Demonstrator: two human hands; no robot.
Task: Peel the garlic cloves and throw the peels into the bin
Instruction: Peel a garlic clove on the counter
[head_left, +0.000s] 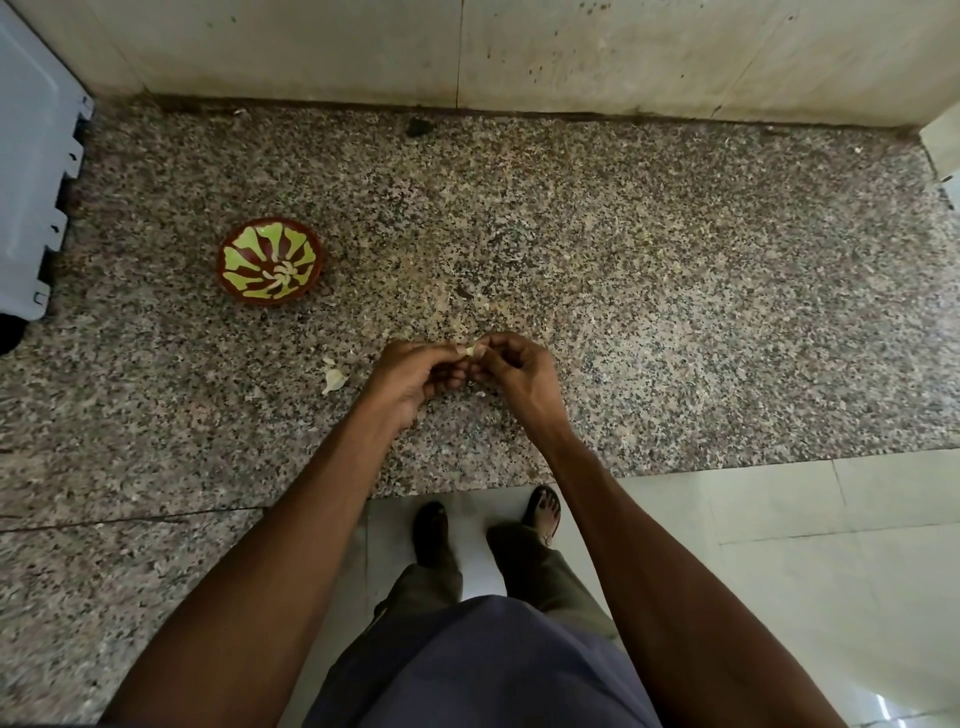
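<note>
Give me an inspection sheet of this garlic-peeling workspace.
Surface: speckled granite counter, bits of peel scattered on it.
Job's things: garlic clove pinched between both hands; garlic piece lying on the counter; patterned bowl holds peeled cloves; no bin seen.
Clutter: dark speck by the wall.
Grippers: left hand and right hand both grip the clove.
Cables: nothing seen.
Surroundings: tiled wall, white appliance at left, tiled floor.

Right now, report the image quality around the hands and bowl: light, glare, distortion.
Head view: soft even light, only faint shadows under the left hand and right hand; wide-angle bending curves the counter edges; the garlic clove is tiny and slightly soft; the bowl is sharp; glare only on the floor tile.
</note>
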